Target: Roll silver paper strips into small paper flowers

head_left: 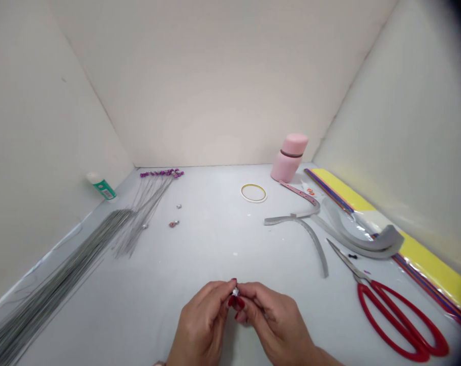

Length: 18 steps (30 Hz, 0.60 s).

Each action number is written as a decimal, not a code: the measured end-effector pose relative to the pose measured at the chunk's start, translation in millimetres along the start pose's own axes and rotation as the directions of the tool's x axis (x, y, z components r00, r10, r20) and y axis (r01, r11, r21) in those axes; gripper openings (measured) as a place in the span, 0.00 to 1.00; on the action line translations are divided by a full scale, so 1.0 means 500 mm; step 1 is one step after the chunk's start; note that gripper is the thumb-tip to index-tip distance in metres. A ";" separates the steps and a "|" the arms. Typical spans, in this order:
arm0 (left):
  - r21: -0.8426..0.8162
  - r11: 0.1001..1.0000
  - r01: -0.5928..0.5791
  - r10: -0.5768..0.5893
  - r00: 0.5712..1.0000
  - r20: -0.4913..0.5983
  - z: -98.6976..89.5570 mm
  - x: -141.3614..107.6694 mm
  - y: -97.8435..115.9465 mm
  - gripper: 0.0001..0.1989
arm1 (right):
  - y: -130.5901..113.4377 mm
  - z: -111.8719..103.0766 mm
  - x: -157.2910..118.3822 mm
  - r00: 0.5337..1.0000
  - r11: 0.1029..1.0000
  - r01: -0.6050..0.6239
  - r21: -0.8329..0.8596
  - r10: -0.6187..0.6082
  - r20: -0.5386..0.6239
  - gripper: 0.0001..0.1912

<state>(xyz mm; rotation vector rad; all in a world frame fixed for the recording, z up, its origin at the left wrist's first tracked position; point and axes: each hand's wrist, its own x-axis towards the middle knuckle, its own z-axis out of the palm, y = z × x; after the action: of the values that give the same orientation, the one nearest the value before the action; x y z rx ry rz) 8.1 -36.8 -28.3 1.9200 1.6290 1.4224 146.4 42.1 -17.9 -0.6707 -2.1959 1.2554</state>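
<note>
Close to the table's near edge, my left hand (205,320) and my right hand (274,317) meet with fingertips pinched together. Between them is a small silvery piece (235,292), mostly covered by the fingers, so its exact kind cannot be made out. Both hands appear to grip it. Beyond them to the left lie a tiny silvery piece (179,206) and a reddish-and-silver one (174,223). Thin wire stems (150,203) with purple tips (161,173) lie farther left.
A bundle of bare wires (73,264) runs along the left side, near a green-and-white tube (102,186). A tape roll (253,193) and a pink bottle (289,158) are at the back. Grey strips (317,244), red-handled scissors (398,320) and coloured sheets (424,254) occupy the right.
</note>
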 end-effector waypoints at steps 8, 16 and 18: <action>0.079 0.995 0.059 -0.054 0.996 -0.070 0.016 0.006 0.000 0.17 | 0.010 0.017 0.000 0.996 0.996 0.017 -0.088 -0.024 -0.081 0.10; 0.125 0.959 0.254 -0.249 0.967 -0.055 0.025 0.011 0.014 0.11 | 0.003 0.036 0.011 0.992 0.977 -0.019 -0.212 -0.008 -0.125 0.11; 0.070 0.946 0.316 -0.313 0.948 -0.061 0.023 0.013 0.018 0.11 | -0.001 0.035 0.013 0.991 0.984 -0.036 -0.172 0.013 -0.130 0.10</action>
<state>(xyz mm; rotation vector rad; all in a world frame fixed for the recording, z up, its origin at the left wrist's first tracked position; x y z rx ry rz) 22.0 -29.9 -24.3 1.5802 1.9371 1.3009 130.1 35.4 -24.0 -0.8261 -2.2123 1.0094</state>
